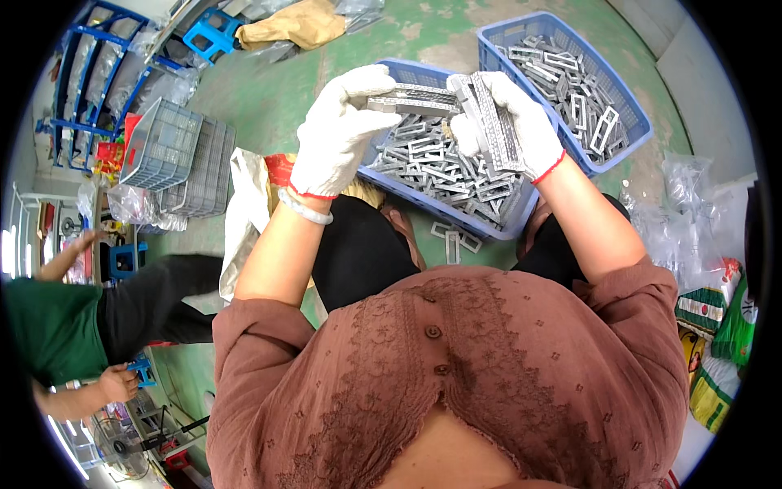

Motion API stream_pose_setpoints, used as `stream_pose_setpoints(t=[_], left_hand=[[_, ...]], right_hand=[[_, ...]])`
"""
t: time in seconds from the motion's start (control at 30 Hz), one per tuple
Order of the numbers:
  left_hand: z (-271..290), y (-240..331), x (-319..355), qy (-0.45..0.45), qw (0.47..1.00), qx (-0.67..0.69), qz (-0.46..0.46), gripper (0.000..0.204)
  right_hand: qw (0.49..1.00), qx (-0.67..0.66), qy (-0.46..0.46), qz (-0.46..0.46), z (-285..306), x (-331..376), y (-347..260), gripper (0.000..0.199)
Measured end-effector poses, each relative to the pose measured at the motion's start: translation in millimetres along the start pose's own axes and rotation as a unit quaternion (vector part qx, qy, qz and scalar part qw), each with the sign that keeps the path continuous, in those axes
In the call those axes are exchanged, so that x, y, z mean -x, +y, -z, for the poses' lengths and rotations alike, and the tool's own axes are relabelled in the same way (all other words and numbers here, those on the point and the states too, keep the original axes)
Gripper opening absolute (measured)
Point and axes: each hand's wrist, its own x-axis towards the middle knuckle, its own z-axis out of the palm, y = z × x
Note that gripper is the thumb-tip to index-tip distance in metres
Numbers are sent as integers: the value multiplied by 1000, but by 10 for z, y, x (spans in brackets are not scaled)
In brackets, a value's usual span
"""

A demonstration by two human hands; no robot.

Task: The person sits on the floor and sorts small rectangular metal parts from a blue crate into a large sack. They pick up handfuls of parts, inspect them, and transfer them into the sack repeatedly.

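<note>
White gloves with red cuffs cover both hands. My left hand (340, 126) pinches the left end of a short stack of grey rectangular frames (417, 99) between thumb and fingers. A thicker stack of the same frames (491, 126), tilted, is gripped in my right hand (521, 118). The two stacks meet or nearly meet at their inner ends; I cannot tell if they touch. Below them, between my knees, stands a blue plastic basket (460, 222) heaped with loose grey frames (444, 167).
A second blue basket (643, 130) of frames stands far right. Loose frames (453, 240) lie on the green floor before me. Stacked grey crates (167, 143), a blue stool (212, 34) and a person in a green shirt (57, 330) are left. Clear plastic bags (680, 232) lie right.
</note>
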Motion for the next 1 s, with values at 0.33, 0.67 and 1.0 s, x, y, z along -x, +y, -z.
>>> stream_pose_setpoints(t=[0.33, 0.67, 1.0], left_hand=[[-137, 15, 62, 15, 998, -63, -7, 90], [-101, 103, 287, -15, 987, -100, -127, 91], [967, 844, 1058, 161, 944, -274, -92, 75]], right_hand=[[992, 95, -17, 86, -259, 73, -10, 58], [992, 78, -67, 77, -406, 74, -68, 70], [987, 146, 3, 72, -193, 84, -33, 62]])
